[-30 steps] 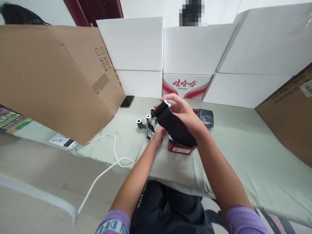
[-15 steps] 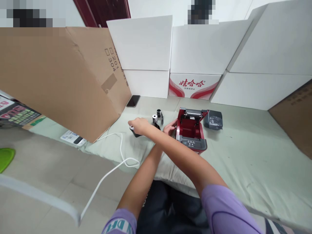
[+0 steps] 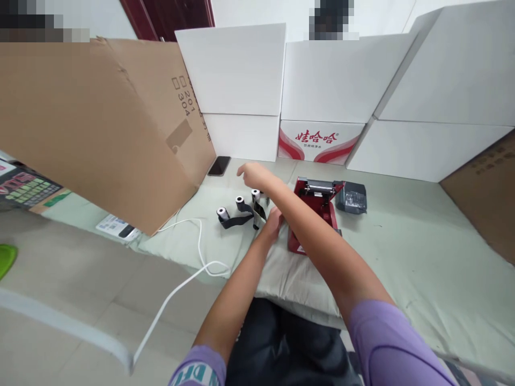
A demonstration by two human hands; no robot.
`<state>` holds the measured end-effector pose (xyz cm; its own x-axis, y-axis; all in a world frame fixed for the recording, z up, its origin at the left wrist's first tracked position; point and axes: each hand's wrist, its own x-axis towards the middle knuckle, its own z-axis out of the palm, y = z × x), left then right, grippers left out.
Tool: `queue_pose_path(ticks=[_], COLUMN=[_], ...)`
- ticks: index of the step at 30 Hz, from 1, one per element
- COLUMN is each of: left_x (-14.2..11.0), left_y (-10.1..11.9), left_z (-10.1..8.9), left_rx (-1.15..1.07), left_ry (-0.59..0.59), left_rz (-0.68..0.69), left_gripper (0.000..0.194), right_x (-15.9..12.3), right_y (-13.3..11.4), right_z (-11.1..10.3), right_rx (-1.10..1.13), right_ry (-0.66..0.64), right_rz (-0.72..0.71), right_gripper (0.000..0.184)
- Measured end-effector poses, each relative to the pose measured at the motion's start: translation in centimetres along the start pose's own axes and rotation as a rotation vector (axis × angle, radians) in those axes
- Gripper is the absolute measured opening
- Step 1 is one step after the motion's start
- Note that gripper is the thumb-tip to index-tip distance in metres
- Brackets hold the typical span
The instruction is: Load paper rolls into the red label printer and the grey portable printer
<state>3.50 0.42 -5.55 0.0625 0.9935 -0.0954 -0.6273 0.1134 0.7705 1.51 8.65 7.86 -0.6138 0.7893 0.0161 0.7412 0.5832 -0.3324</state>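
Observation:
A small red printer (image 3: 293, 242) stands on the pale green cover with its lid raised; my right forearm hides much of its front and inside. My left hand (image 3: 274, 222) is beside the printer's left wall, its fingertips partly hidden, so a grip cannot be made out. Left of it are small white paper rolls with black outer strips: a left roll (image 3: 222, 214), a middle roll (image 3: 240, 202) and a right roll (image 3: 255, 194). My right hand (image 3: 256, 176) crosses over my left arm and hovers beyond the rolls, fingers loosely bent, nothing visible in them.
A black wrapped package (image 3: 351, 197) lies right of the printer. A phone (image 3: 219, 165) rests near the big cardboard box (image 3: 161, 161). White boxes (image 3: 241, 69) line the back. A white cable (image 3: 200, 241) runs over the front edge.
My right hand has let go of the left roll, which now stands on the cover, and moved right and away from me. My left hand has shifted slightly towards me.

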Motion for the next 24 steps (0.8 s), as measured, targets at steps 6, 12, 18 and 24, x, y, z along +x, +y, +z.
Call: queue_pose_path(ticks=[6, 12, 18, 24], left_x=[0.2, 0.5, 0.4, 0.8], left_y=[-0.1, -0.2, -0.2, -0.3], left_z=[-0.2, -0.3, -0.3, -0.6], left_rx=[0.001, 0.016, 0.016, 0.051], left_ry=[0.013, -0.02, -0.047, -0.1], left_rz=[0.031, 0.04, 0.051, 0.089], left_gripper=[0.016, 0.021, 0.02, 0.017], right_x=[0.1, 1.2, 1.2, -1.4], right_y=[2.8, 4.4, 5.4, 4.6], right_z=[0.3, 1.9, 2.4, 1.0], right_rx=[-0.165, -0.23, -0.247, -0.245], right_ry=[-0.187, -0.186, -0.274, -0.178], right_rz=[0.245, 0.326, 0.339, 0.267], right_gripper=[0.047, 0.047, 0.042, 0.039])
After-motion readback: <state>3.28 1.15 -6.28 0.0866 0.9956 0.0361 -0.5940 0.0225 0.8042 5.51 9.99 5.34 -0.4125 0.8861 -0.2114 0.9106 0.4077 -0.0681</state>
